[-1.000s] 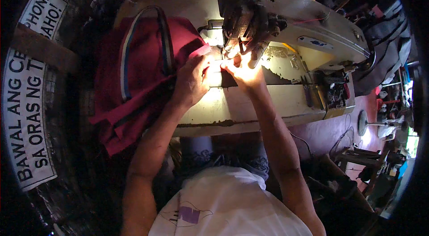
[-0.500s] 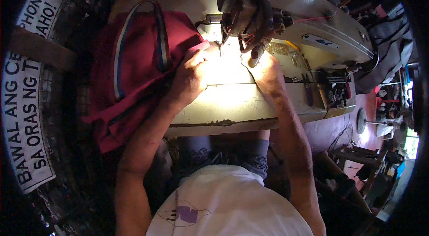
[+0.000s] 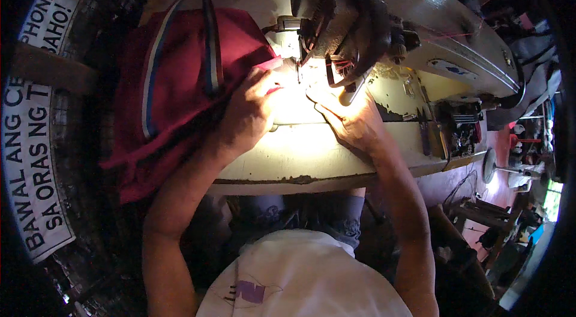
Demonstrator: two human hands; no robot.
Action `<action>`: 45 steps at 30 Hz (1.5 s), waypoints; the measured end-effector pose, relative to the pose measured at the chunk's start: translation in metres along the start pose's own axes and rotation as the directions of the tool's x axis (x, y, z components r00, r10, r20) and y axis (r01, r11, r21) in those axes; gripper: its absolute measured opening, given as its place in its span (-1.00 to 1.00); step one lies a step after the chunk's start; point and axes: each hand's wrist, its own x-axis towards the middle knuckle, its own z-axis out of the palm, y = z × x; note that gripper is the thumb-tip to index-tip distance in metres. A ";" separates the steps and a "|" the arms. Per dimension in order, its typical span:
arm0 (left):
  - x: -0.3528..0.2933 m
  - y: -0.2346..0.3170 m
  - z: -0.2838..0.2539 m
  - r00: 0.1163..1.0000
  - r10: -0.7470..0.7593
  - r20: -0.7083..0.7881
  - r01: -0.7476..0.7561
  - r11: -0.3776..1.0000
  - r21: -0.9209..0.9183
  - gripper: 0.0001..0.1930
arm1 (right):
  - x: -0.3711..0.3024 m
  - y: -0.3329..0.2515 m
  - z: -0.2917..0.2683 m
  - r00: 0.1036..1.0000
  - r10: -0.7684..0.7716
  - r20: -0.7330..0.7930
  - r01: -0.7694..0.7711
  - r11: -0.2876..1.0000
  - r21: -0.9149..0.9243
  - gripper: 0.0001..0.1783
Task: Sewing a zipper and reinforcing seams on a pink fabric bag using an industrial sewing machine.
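Observation:
On the left of the table lies a dark red cloth bag [image 3: 180, 59] with a striped strap handle [image 3: 150, 77]. My left hand [image 3: 252, 110] is closed on the bag's edge, left of the needle. A sewing machine [image 3: 348, 23] stands over the work, its lamp glaring on the area around the needle. My right hand [image 3: 354, 119] is right of the needle, partly below the machine head. Its fingers are bent and drawn together, reaching toward the needle. Glare hides whatever lies between its fingertips.
The worn pale table [image 3: 288, 155] has a chipped front edge. Scissors [image 3: 425, 131] and a small tray of parts [image 3: 465, 131] sit at its right. A stand fan [image 3: 489, 164] is beyond on the right. Printed signs [image 3: 36, 161] hang at the left.
My right hand has shifted lower and its fingers reach farther left, toward the needle. The left hand keeps its hold on the bag. The whole view has shifted slightly.

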 end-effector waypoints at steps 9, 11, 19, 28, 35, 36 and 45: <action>-0.003 0.001 0.004 0.999 0.050 -0.004 -0.049 0.986 0.157 -0.62 | 0.002 0.004 0.003 1.000 0.016 -0.003 -0.015 0.992 0.122 -0.68; -0.003 0.002 0.005 0.999 0.049 -0.008 -0.047 0.988 0.150 -0.60 | 0.002 0.004 0.003 1.000 0.017 -0.007 -0.016 0.993 0.114 -0.69; 0.000 0.005 -0.003 0.995 0.071 0.068 -0.077 0.993 0.093 -0.66 | -0.002 0.003 0.005 1.000 0.018 -0.004 -0.018 0.995 0.095 -0.70; -0.005 -0.001 -0.005 0.976 0.146 0.159 -0.163 0.982 0.099 -0.63 | 0.005 0.068 0.033 0.868 0.428 -0.250 -0.173 0.734 0.656 -0.75; -0.006 -0.001 -0.006 0.966 0.111 0.232 -0.155 0.972 0.178 -0.61 | 0.010 0.041 0.047 0.944 0.315 -0.099 -0.144 0.664 0.733 -0.63; -0.006 -0.002 -0.006 0.966 0.111 0.232 -0.154 0.972 0.176 -0.61 | 0.011 0.034 0.046 0.953 0.264 -0.147 -0.116 0.767 0.631 -0.63; -0.009 -0.001 -0.003 0.980 0.104 0.171 -0.137 0.972 0.192 -0.66 | 0.009 0.053 0.066 0.852 0.484 0.199 -0.335 0.213 0.918 -0.70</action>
